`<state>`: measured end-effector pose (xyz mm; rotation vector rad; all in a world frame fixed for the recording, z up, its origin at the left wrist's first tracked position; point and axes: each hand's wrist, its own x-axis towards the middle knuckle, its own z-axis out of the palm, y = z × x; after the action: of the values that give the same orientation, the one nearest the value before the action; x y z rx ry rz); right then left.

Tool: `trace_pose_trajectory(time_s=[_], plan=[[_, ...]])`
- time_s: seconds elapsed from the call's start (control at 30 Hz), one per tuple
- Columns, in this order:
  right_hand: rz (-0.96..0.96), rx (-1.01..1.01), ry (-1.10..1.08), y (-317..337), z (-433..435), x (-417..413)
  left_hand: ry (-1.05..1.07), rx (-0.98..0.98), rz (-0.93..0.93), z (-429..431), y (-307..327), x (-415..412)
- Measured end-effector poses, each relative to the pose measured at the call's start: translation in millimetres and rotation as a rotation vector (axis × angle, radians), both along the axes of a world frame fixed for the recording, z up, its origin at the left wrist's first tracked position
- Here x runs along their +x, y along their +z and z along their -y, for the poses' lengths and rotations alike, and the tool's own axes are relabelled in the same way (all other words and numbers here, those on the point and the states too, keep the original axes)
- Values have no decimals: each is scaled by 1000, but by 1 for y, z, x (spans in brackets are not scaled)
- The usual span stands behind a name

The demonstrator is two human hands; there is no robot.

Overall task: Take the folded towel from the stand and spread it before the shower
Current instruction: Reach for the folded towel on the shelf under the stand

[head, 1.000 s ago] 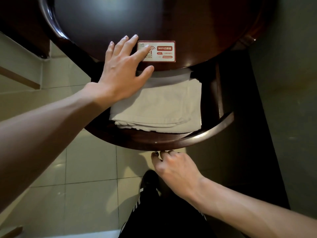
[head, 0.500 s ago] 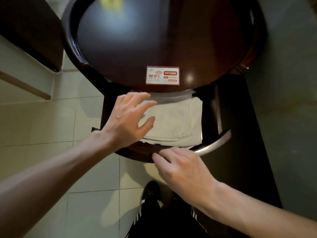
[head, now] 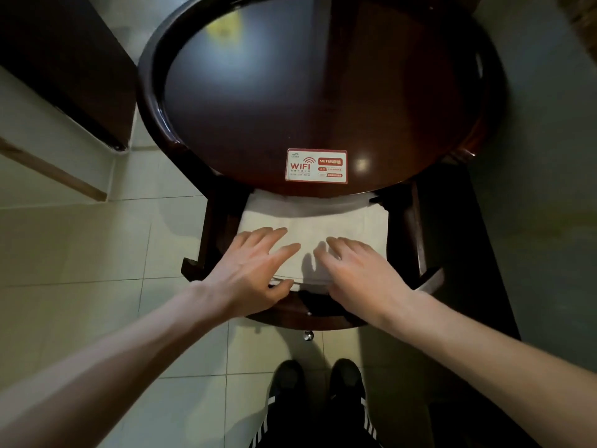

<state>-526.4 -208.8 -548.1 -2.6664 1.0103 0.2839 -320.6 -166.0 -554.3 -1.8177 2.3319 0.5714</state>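
The left grip, a bare hand, has its four fingers laid flat and spread on top of the towel, while its thumb tucks in at the near edge under the fold, so it pinches the cloth's left front corner. The right grip, the other bare hand, rests its fingers, slightly bent, on the towel's right half. Its thumb is hidden, so I cannot tell whether it grasps the cloth or only presses on it. The two grips lie side by side with a narrow strip of cloth showing between them. There is one towel, pale and folded into a flat rectangle, with several layers showing at its near edge. Its long axis runs left to right, the layered edge faces the person, and the far edge slips out of sight under the round top. It lies on the lower shelf of one dark wooden stand, whose glossy round tabletop carries one red and white WIFI sticker near its front edge. Below the shelf, two dark shoes stand on the pale tiled floor.
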Motion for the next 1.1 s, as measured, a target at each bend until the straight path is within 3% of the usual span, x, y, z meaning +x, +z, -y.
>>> trace_pose_trajectory(time_s=[0.27,0.8,1.1], plan=[[-122,1,58,-26,18,6,18,271,99,12,-23,0],[-350,-142,113,-38,15,29,56,160,99,16,-32,-2],[-158,-9,12,-25,17,28,65,97,53,14,-39,2]])
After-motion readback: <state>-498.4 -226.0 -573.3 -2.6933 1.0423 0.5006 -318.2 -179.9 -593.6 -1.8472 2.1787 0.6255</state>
